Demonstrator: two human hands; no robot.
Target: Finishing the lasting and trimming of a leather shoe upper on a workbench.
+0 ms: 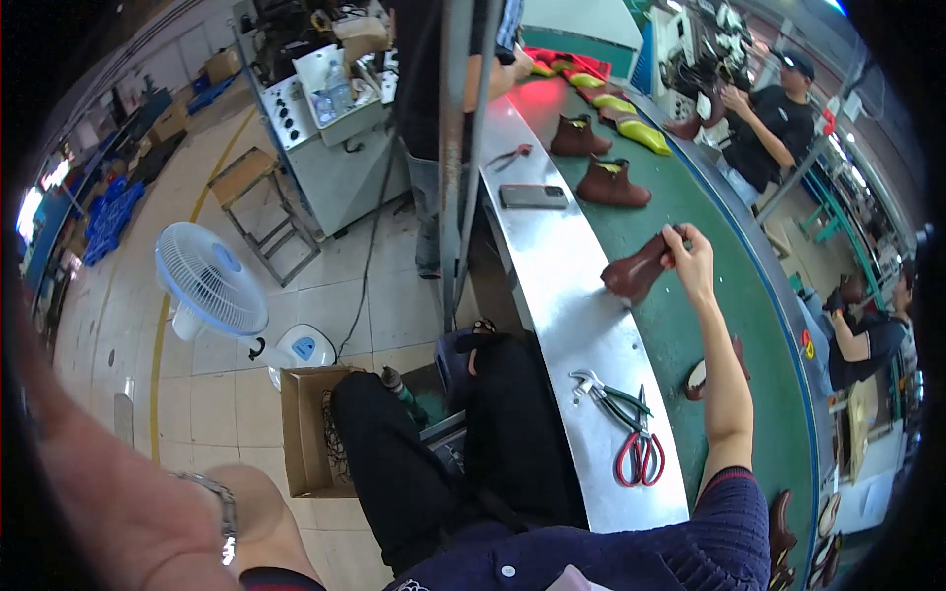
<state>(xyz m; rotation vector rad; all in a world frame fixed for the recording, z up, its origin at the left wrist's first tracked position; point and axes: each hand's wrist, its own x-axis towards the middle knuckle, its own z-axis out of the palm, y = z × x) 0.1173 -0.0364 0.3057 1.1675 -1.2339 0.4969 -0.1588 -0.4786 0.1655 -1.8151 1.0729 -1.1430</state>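
My right hand [688, 258] is closed on a brown leather ankle boot [634, 273], with thumb and fingers pinching its upper end. The boot hangs tilted over the edge between the metal ledge [567, 286] and the green belt [709, 325]. Very close at the lower left, my left hand [128, 492] looks large and blurred, a watch on its wrist; its fingers cannot be made out. On the ledge lie pincers with green handles [623, 402] and red-handled scissors [641, 458]. Two more brown boots stand farther up the belt, the nearer boot [613, 184] and the farther boot [579, 137].
A phone [533, 197] and a small red-handled tool [512, 154] lie on the ledge. A metal post [453, 158] rises left of it. The floor holds a fan [212, 281], a stool [261, 202] and a cardboard box [305, 433]. Co-workers [774, 123] sit across the belt.
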